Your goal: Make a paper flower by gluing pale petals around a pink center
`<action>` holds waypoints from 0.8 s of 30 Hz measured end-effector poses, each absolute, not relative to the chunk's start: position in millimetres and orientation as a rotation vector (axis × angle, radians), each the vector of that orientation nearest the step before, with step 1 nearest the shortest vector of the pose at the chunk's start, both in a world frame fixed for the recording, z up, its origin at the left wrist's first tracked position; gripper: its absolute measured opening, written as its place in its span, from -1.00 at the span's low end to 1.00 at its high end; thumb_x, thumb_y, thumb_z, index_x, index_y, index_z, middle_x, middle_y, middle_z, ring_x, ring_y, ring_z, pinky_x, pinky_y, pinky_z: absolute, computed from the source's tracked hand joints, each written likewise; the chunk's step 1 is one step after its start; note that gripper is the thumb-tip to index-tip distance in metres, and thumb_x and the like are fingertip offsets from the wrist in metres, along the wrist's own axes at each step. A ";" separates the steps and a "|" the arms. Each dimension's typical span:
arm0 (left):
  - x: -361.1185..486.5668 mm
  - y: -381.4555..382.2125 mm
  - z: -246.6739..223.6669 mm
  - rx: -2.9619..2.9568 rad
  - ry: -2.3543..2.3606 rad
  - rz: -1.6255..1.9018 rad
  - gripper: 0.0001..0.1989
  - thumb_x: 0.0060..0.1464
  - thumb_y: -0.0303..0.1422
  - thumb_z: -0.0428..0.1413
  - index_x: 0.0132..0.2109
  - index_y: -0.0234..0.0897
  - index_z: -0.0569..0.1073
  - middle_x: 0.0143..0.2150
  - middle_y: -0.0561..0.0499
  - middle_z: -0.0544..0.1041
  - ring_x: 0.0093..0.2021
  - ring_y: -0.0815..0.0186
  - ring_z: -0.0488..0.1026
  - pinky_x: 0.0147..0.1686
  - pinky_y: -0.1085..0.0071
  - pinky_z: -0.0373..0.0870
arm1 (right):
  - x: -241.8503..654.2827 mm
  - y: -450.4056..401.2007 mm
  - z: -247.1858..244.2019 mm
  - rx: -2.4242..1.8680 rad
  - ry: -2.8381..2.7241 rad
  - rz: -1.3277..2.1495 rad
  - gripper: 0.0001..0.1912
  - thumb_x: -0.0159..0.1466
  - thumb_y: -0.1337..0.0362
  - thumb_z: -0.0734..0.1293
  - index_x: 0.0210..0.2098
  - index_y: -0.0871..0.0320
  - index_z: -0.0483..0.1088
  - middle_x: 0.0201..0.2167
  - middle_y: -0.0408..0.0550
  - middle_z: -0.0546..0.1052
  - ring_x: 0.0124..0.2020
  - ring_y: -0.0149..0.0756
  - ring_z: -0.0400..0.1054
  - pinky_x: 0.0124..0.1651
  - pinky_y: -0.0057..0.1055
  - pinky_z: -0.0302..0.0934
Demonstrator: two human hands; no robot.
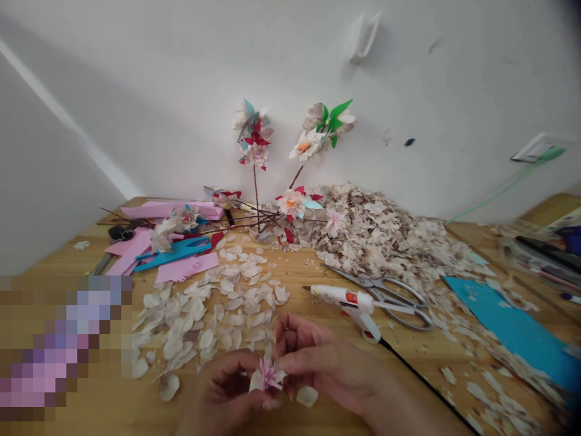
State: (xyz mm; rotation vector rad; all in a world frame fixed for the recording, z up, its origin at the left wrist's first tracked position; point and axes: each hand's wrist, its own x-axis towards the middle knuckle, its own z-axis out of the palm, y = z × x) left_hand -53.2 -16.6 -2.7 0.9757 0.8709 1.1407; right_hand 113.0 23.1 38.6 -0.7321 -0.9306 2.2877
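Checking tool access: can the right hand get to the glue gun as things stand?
Probably yes. The glue gun lies in the open on the table, just beyond the right hand, nothing between them. But both hands are holding the small pink flower, so the right must let go first.

A small pink-centred paper flower [267,376] with pale petals, held low between fingertips.

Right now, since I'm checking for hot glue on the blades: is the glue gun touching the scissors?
Touching. The head view shows the glue gun lying across the scissors, its body overlapping the blades with no gap visible between them.
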 end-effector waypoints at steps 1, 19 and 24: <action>-53.1 -16.7 -2.8 0.980 0.880 1.149 -0.84 -0.32 -0.51 0.30 -0.50 -0.16 0.58 -0.53 0.08 0.58 -0.47 0.30 0.48 -0.42 0.49 0.36 | 112.8 23.1 38.9 -0.735 -0.936 2.283 -0.73 -0.06 0.39 0.41 -0.37 0.20 0.30 -0.50 -0.20 0.39 -0.56 -0.51 0.28 -0.53 -0.62 0.17; -58.8 -15.1 -14.1 0.762 0.835 1.221 -0.84 -0.28 -0.48 0.30 -0.45 -0.19 0.53 -0.49 0.08 0.55 -0.40 0.32 0.46 -0.33 0.42 0.33 | 99.9 16.4 24.8 -0.853 -1.198 1.919 -0.72 -0.03 0.19 0.46 -0.41 0.21 0.38 -0.50 -0.19 0.38 -0.55 -0.51 0.24 -0.48 -0.53 0.16; -58.8 -14.0 -13.0 0.802 0.853 1.218 -0.86 -0.24 -0.48 0.28 -0.42 -0.20 0.53 -0.46 0.06 0.58 -0.37 0.29 0.47 -0.30 0.42 0.32 | 104.4 17.1 28.4 -0.892 -1.293 1.814 -0.73 0.07 0.10 0.37 -0.43 0.21 0.41 -0.54 -0.16 0.38 -0.53 -0.47 0.23 -0.43 -0.49 0.13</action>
